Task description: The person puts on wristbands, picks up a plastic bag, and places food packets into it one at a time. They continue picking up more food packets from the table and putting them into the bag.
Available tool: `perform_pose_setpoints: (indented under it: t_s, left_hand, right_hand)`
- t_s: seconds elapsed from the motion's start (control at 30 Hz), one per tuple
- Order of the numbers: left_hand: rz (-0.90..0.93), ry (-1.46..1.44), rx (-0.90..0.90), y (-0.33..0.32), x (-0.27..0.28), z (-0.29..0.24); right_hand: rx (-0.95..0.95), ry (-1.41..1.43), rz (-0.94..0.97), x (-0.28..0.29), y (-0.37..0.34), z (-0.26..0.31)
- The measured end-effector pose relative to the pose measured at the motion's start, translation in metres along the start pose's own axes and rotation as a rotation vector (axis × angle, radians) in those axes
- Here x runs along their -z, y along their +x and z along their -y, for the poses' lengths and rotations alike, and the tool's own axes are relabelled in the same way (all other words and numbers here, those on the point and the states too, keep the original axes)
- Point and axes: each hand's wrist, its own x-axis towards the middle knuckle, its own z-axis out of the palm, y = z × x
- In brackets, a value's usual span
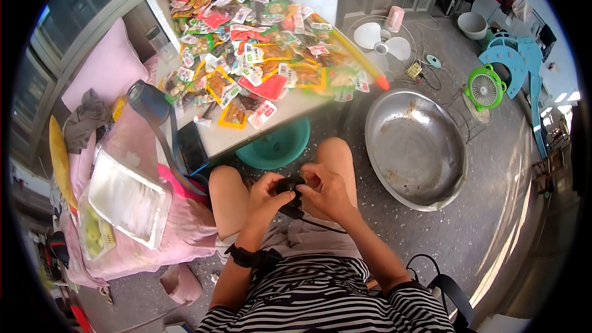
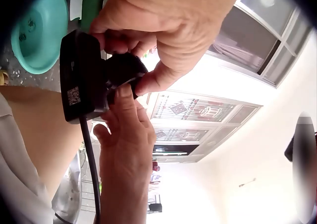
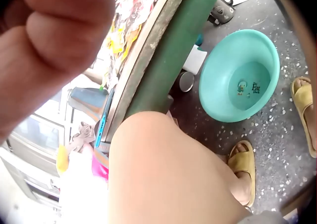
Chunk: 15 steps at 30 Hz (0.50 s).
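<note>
A black device with a strap and a cable (image 1: 288,194) is between both hands, above the lap in the head view. The left hand (image 1: 266,196) pinches it from the left with thumb and fingers, and the right hand (image 1: 324,191) pinches it from the right. In the left wrist view the black casing (image 2: 79,75) shows a small printed code, and both thumbs press near the strap behind it. The right wrist view shows only curled fingers of the right hand (image 3: 64,41); the device is not visible there.
Small food packets (image 1: 265,52) cover the table (image 1: 222,139) ahead. Below it stands a green basin (image 1: 277,145). A large metal basin (image 1: 416,151) lies on the floor to the right, near a green fan (image 1: 486,86). A white tray (image 1: 128,199) rests on pink cloth at the left.
</note>
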Motion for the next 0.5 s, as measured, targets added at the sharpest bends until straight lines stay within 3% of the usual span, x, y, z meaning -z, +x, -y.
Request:
perform_pose_setpoints:
  t_s: [0.13, 0.23, 0.33, 0.43, 0.5]
  left_hand:
    - [-0.084, 0.064, -0.101, 0.004, 0.002, 0.013]
    - [-0.088, 0.257, -0.212, 0.002, -0.007, 0.009]
    - [-0.124, 0.562, -0.417, -0.008, -0.02, -0.006]
    - [-0.187, 0.725, -0.537, -0.018, -0.028, -0.016]
    - [-0.188, 0.747, -0.507, -0.023, -0.027, -0.014]
  right_hand:
    - [0.092, 0.179, -0.032, 0.006, -0.016, 0.004]
    - [-0.075, 0.162, 0.195, 0.0, -0.026, 0.006]
    - [-0.413, 0.378, 0.463, 0.0, -0.01, -0.007]
    - [-0.652, 0.603, 0.45, 0.007, -0.001, 0.014]
    - [-0.697, 0.856, 0.269, -0.008, -0.004, -0.008]
